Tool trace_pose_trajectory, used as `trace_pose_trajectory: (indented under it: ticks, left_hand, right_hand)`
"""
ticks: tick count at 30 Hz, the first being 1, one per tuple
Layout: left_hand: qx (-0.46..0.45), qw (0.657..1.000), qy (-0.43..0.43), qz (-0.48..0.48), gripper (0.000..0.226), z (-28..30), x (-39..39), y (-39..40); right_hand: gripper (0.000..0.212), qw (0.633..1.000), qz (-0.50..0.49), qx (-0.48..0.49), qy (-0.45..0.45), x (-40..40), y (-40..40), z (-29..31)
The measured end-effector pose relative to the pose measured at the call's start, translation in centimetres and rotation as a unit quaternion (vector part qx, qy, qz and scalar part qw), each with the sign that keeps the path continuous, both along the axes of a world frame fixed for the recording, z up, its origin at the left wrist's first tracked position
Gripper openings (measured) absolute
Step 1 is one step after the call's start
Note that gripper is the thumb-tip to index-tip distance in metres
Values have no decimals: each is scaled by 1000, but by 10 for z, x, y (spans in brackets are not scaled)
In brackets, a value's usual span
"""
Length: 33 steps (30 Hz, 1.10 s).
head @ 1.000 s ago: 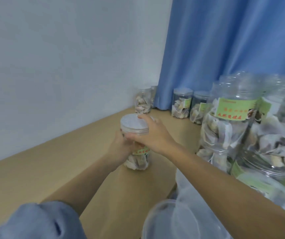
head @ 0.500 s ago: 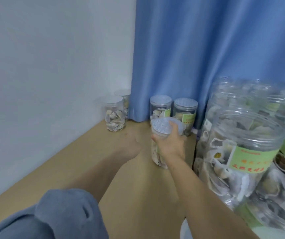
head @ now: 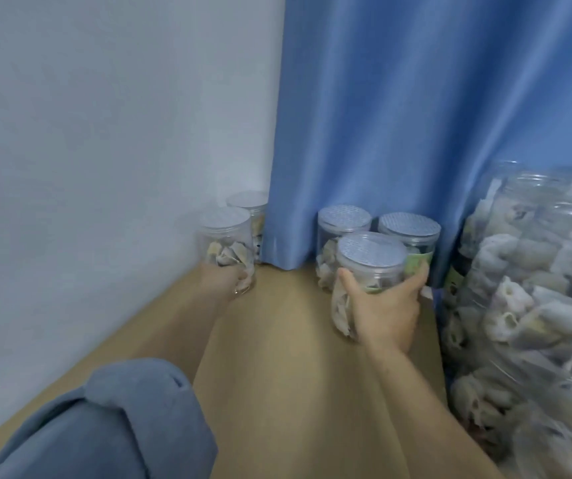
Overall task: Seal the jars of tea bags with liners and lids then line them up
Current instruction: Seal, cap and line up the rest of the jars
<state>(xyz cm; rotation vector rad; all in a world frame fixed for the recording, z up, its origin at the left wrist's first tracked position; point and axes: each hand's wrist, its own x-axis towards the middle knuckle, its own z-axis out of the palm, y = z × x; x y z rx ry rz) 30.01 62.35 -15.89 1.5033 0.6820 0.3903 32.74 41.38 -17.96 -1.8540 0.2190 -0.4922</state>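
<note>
My right hand [head: 383, 307] grips a lidded clear jar of tea bags [head: 369, 267] just in front of two sealed jars, one [head: 341, 224] on the left and one [head: 410, 233] on the right, at the foot of the blue curtain. My left hand [head: 224, 280] reaches to the wall and its fingers curl round the base of another sealed jar [head: 226, 236]. A further lidded jar [head: 248, 205] stands behind that one, partly hidden by the curtain. All jars sit on the tan wooden table [head: 277, 357].
A blue curtain [head: 416, 115] hangs at the back and a white wall [head: 105, 133] runs along the left. Large open jars packed with tea bags [head: 526, 305] crowd the right side close to my right arm.
My right hand has carried the lidded jar forward to the two jars by the curtain. My left hand let go of it and reached out to the jar by the wall.
</note>
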Motion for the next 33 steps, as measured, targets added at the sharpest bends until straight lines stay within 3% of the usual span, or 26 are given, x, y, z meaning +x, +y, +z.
trace_pose_trajectory:
  ticks: [2, 4, 7, 9, 11, 12, 16, 20, 24, 26, 30, 33]
  left_hand:
    - [-13, 1000, -17, 14, 40, -10, 12, 13]
    - [-31, 998, -27, 46, 25, -13, 20, 27]
    - [-73, 987, -53, 132, 64, -12, 32, 53]
    - [-53, 986, -25, 154, 67, -15, 35, 64]
    - [-83, 992, -29, 94, 40, -15, 36, 63]
    - [-87, 993, -33, 73, 39, -17, 37, 64]
    - [-67, 996, -29, 53, 74, -23, 38, 92]
    - [-91, 992, -85, -25, 79, -36, 42, 109]
    - [-8, 993, -112, 32, 48, -64, 50, 111]
    - [-11, 994, -111, 22, 51, -79, 55, 111]
    - [-40, 990, -137, -19, 63, -81, 63, 103]
    - [-51, 983, -158, -76, 81, -80, 71, 102]
  right_hand:
    - [109, 998, 66, -21, 8, 3, 24, -7]
    - [103, 992, 115, -38, 18, 10, 45, -10]
    - [103, 985, 140, -98, 31, 26, 71, -3]
    - [97, 983, 161, -82, 37, 38, 84, 7]
    - [69, 984, 159, -80, 33, 50, 93, 18]
    - [52, 982, 156, -100, 36, 56, 94, 23]
    - [28, 964, 178, -195, 12, 69, 98, 20]
    - [33, 938, 253, -238, 0, 73, 108, 6]
    - [52, 883, 338, -321, 64, 76, 113, -9]
    - [59, 868, 348, -344, 87, 78, 115, -20]
    - [65, 881, 353, -300, 98, 80, 118, -35]
    - [47, 927, 272, -252, 58, 75, 119, -48]
